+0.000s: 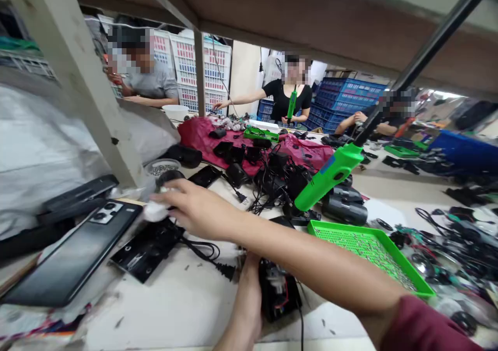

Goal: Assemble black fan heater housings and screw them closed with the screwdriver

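My left hand (247,299) is closed around the side of a black plastic housing (279,291), which lies open with wires and small parts inside. A cord runs down from it. Across the bench, my right arm reaches over to the left. My right hand (194,208) has its fingers and thumb around a small white round container (155,211), blurred by motion. Just below that hand lies a flat black casing (150,247) with a cord and plug (224,270). My right forearm hides the upper end of the housing and part of the left hand's fingers.
A green electric screwdriver (330,177) hangs over the bench. Beneath it sits a green tray (365,247) of screws. A smartphone (78,252) lies at left beside a shelf post (93,81). Tangled black cords (268,185) fill the middle. Several people work opposite.
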### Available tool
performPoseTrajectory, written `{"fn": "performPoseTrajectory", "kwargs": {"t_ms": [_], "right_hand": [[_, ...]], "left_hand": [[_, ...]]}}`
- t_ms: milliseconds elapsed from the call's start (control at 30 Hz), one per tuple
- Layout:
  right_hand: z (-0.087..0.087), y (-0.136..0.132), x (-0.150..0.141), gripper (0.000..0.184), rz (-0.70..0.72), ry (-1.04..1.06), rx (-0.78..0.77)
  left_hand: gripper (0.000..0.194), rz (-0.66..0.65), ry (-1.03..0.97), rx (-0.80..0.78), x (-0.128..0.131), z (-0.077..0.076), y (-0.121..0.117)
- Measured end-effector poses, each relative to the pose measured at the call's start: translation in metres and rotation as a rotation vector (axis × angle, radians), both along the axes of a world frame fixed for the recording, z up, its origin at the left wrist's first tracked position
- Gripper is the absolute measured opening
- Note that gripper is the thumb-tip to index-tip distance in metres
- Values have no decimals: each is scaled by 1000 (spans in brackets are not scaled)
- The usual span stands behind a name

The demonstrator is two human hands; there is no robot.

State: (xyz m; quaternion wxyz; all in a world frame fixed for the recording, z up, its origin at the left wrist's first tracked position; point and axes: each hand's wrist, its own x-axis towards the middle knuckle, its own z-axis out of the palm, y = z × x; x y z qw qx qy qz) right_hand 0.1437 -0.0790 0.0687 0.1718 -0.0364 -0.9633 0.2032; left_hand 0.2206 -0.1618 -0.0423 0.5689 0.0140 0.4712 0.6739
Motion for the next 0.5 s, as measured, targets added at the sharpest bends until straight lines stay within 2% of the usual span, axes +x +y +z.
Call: {"fn": "performPoseTrajectory", "kwargs": {"t_ms": [67,100,167,233,300,333,400,500], "right_hand": [[2,3,-19,60,-44,-70,32],[3,6,-20,63,-71,-67,45],[7,12,-4,54,-152,20,81],[9,16,32,37,-230,152,107],[7,16,83,33,-298,245,73],[2,14,110,32,-280,260,40],[-15,7,163,27,-385,311,-61],[-53,-12,223,18,-667,342,-195]], "left_hand": [[41,-24,-45,-46,-1,5,-1],[43,-34,-68,-75,-2,7,-1],[44,-49,-96,-109,-2,10,0],[44,-56,-106,-103,-2,10,3],[42,-39,-83,-69,-1,5,5],[40,-25,-58,-53,0,2,5],[36,-2,0,-41,2,-7,6],[39,-8,200,-25,4,-20,5]]}}
